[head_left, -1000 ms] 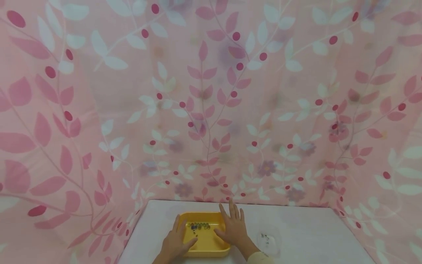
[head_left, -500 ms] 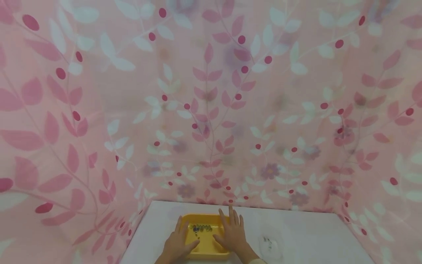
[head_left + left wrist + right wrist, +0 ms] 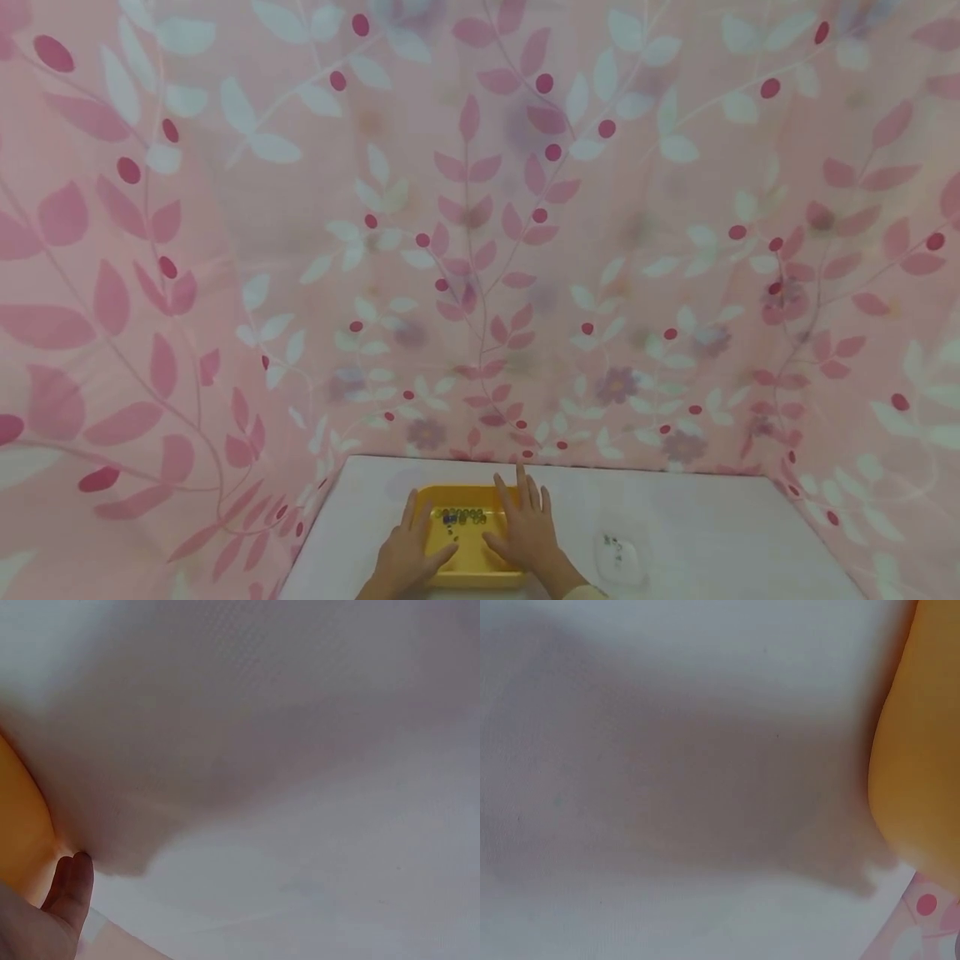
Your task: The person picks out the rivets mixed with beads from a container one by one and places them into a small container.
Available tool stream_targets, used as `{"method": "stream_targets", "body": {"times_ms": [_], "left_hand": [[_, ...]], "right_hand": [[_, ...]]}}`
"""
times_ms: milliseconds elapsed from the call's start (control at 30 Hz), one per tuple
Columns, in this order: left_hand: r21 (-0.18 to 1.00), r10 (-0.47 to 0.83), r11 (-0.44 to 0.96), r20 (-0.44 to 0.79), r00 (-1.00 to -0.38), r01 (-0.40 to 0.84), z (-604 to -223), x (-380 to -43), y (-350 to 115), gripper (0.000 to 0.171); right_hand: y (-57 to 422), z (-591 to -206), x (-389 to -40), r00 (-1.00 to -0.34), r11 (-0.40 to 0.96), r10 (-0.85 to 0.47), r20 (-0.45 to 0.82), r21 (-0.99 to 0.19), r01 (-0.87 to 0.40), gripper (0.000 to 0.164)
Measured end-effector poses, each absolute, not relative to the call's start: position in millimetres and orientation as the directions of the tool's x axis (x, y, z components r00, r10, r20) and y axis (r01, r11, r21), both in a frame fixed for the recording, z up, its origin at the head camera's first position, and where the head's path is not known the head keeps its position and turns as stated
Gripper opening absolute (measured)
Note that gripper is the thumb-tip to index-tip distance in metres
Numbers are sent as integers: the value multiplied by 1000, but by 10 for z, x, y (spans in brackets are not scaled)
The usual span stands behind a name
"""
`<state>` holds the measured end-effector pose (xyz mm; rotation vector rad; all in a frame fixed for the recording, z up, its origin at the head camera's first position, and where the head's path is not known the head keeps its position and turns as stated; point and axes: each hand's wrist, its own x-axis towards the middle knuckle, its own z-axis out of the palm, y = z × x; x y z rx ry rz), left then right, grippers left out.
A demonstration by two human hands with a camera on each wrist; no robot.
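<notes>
A yellow rectangular tray (image 3: 480,578) sits on the white table between my two hands. Inside it, toward the back, small shiny round beads (image 3: 467,516) lie in rows, a few of them blue. A few tiny dark bits (image 3: 452,534) lie below the rows. My left hand (image 3: 403,548) is at the tray's left side, fingers extended along it and thumb reaching over the inside. At the right side, my right hand (image 3: 531,533) has its fingers spread past the back corner, thumb pointing inward. In the left wrist view, fingertips (image 3: 81,862) show close beside the yellow wall.
Right of the tray stands a small clear dish (image 3: 622,562) with several small dark pieces in it. The white tabletop (image 3: 705,533) ends at a pink leaf-patterned curtain (image 3: 480,250) behind and on both sides.
The head view has shifted slightly. Both hands stay at the tray's sides, and the beads keep their arrangement.
</notes>
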<state>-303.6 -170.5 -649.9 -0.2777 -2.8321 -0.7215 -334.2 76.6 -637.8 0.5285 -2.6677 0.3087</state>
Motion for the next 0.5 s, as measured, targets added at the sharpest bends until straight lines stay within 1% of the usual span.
{"method": "stream_targets", "body": {"times_ms": [367,500], "left_hand": [[431,128,877,218,-968,213,-6481,-3032,-1693,94],[426,120,882,209,-971,201,-6459,-3032,-1687,101]], "right_hand": [[655,-6418,-3327,-845,901,-341,413,-114,-419,98],[602,-6397,-3321,-833,889,-362,418,-115,-444,97]]}}
